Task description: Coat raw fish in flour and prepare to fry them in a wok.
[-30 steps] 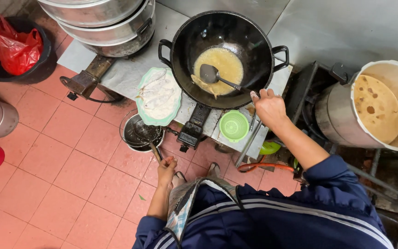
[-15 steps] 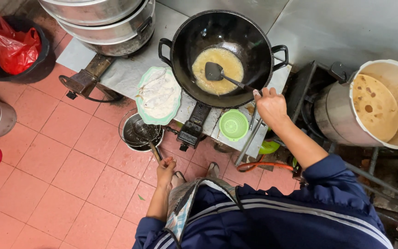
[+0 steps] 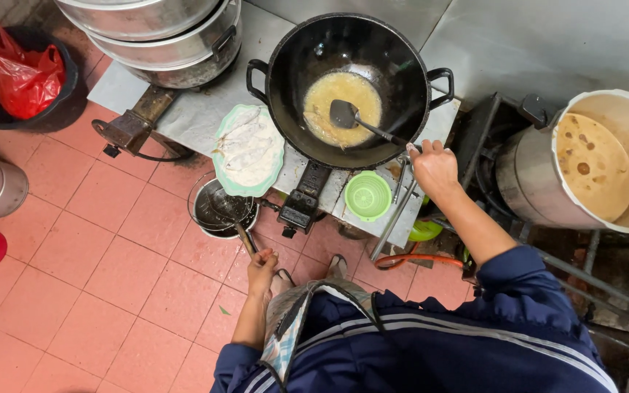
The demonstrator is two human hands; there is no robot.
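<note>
right hand grips spatula handle, blade in wok | left hand clasps strainer handle, below bench | fish plate, green bowl beside wok

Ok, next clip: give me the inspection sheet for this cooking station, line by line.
Surface: steel counter, bare at the left, over red floor tiles.
Job's things: black wok with yellowish oil; spatula resting in it; wire skimmer over a small pot.
Clutter: plate of floured fish, green bowl, stacked steel steamers.
Grippers: left hand grips the skimmer handle; right hand is at the spatula handle's end, grip unclear.
Cables: orange hose under the counter.
Surroundings: bin with red bag; large pot of brown liquid.
</note>
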